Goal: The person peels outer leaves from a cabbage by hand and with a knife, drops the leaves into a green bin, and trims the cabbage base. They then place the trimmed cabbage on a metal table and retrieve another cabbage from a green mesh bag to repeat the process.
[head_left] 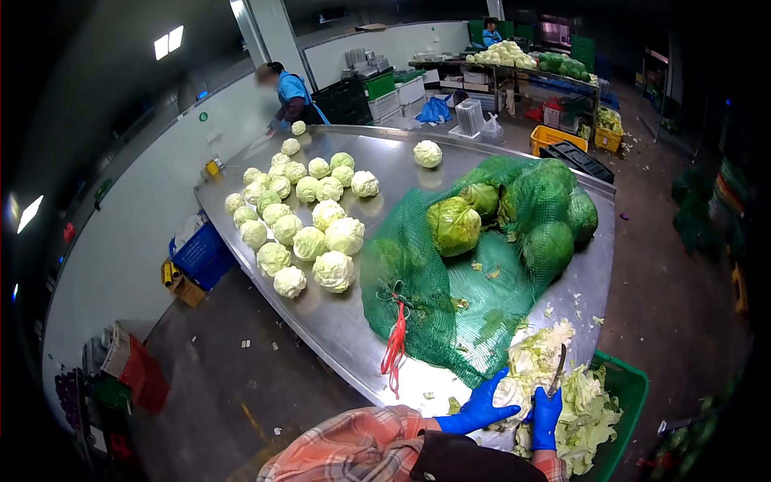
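My left hand [483, 406], in a blue glove, is closed round the left side of a pale cabbage [511, 394] at the table's near edge. My right hand [547, 418], gloved in blue too, grips a knife [560, 365] whose curved blade points up and away, close beside the cabbage. Loose pale leaves [586, 414] lie to the right, in and over a green crate [636, 390]. Just beyond my hands, a green mesh bag [490, 301] lies open on the table, with green cabbages [455, 225] in it.
Many trimmed cabbages [309, 243] stand on the left of the metal table [385, 153]. One more [427, 153] sits near the far edge. A person [293, 96] in blue stands at the far left corner. Yellow crate [554, 140] and black crate [577, 161] lie beyond the table.
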{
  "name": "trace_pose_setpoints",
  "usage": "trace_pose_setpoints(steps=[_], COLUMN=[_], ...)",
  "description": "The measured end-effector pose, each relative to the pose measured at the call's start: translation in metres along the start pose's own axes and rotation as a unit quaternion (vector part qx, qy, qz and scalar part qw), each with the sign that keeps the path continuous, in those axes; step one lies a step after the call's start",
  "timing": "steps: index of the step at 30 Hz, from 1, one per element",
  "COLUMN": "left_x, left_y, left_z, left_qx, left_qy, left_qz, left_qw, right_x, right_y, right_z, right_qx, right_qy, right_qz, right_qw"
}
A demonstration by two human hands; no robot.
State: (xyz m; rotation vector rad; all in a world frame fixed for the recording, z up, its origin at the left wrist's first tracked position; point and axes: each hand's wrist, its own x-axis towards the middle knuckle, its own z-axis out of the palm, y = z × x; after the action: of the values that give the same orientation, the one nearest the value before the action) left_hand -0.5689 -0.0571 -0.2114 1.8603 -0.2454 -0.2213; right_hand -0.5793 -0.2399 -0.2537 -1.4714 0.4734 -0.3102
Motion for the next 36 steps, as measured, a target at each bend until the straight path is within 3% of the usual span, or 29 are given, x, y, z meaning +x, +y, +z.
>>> trace_pose_setpoints(steps=[1,3,4,5,7,9,11,13,15,16,17,19,20,21,22,23,24,25,26,27,28,29,30,31,33,34,36], left_x=[0.001,0.001,-0.002,-0.005,-0.008,-0.004,0.000,0.002,0.002,0.004,0.008,0.013,0.017,0.025,0.025,0.027,0.032,0.030,0.026,0.025,0.024,0.026,0.025,0.025,0.026,0.028,0.034], left_y=[-0.002,0.008,0.021,0.031,0.041,0.034,0.039,0.055,0.072,0.079,0.082,0.088,0.087,0.078,0.037,-0.004,-0.029,0.009,0.047,0.047,0.047,0.050,0.050,0.050,0.051,0.046,0.026], left_z=[-0.003,-0.020,-0.030,-0.037,-0.045,-0.037,-0.031,-0.035,-0.044,-0.051,-0.056,-0.065,-0.069,-0.067,-0.066,-0.065,-0.075,-0.080,-0.085,-0.079,-0.073,-0.070,-0.071,-0.069,-0.065,-0.063,-0.060], left_qx=[-0.045,-0.134,-0.219,-0.227,-0.242,-0.262,-0.275,-0.274,-0.258,-0.268,-0.273,-0.284,-0.294,-0.330,-0.403,-0.479,-0.535,-0.365,-0.171,-0.326,-0.476,-0.620,-0.636,-0.649,-0.672,-0.629,-0.532], left_qy=[-0.021,-0.061,-0.103,-0.093,-0.074,-0.056,-0.050,-0.082,-0.110,-0.138,-0.170,-0.237,-0.270,-0.274,-0.237,-0.147,-0.268,-0.286,-0.256,-0.224,-0.170,-0.136,-0.163,-0.173,-0.187,-0.189,-0.193], left_qz=[0.005,0.012,-0.038,-0.061,-0.110,-0.120,-0.094,-0.063,-0.019,-0.040,-0.018,0.021,0.013,-0.004,-0.181,-0.345,-0.224,-0.088,0.040,-0.048,-0.123,-0.236,-0.240,-0.258,-0.293,-0.303,-0.325], left_qw=[0.999,0.989,0.970,0.968,0.961,0.956,0.956,0.956,0.960,0.953,0.947,0.929,0.917,0.903,0.865,0.794,0.770,0.881,0.951,0.917,0.854,0.736,0.715,0.695,0.653,0.690,0.758], right_x=[0.006,0.004,0.005,0.002,-0.042,-0.056,-0.066,-0.061,-0.064,-0.070,-0.054,-0.044,-0.042,-0.040,-0.038,-0.037,-0.034,-0.033,-0.029,-0.031,-0.037,-0.037,-0.038,-0.046,-0.053,-0.056,-0.056], right_y=[0.005,-0.029,-0.031,-0.043,-0.114,-0.115,-0.119,-0.119,-0.137,-0.159,-0.117,-0.108,-0.091,-0.092,-0.092,-0.095,-0.098,-0.100,-0.110,-0.120,-0.133,-0.128,-0.129,-0.142,-0.145,-0.146,-0.142], right_z=[-0.007,-0.018,-0.016,-0.017,0.004,0.014,0.015,0.007,0.003,0.001,-0.017,-0.032,-0.037,-0.040,-0.041,-0.042,-0.043,-0.044,-0.047,-0.037,-0.037,-0.036,-0.026,-0.024,-0.005,0.005,0.008], right_qx=[0.012,0.054,0.058,-0.023,0.011,-0.016,-0.124,-0.007,-0.052,-0.018,-0.016,-0.001,0.025,-0.001,0.016,0.043,0.070,0.097,0.056,-0.011,-0.098,-0.130,-0.120,-0.112,-0.044,-0.007,0.045], right_qy=[-0.013,-0.044,-0.029,-0.029,-0.043,-0.111,-0.174,-0.211,-0.202,-0.177,-0.144,-0.152,-0.147,-0.131,-0.133,-0.100,-0.065,-0.030,0.007,0.059,0.070,0.069,0.049,-0.047,-0.148,-0.199,-0.230], right_qz=[0.025,0.180,0.161,0.145,0.032,-0.112,-0.109,0.019,-0.042,0.059,-0.039,0.065,0.007,0.031,0.016,0.030,0.042,0.052,0.117,-0.017,-0.042,-0.061,-0.101,0.031,-0.012,-0.028,0.063], right_qw=[1.000,0.981,0.985,0.989,0.999,0.987,0.971,0.977,0.977,0.982,0.989,0.986,0.989,0.991,0.991,0.994,0.995,0.993,0.992,0.998,0.992,0.987,0.986,0.992,0.988,0.979,0.970])
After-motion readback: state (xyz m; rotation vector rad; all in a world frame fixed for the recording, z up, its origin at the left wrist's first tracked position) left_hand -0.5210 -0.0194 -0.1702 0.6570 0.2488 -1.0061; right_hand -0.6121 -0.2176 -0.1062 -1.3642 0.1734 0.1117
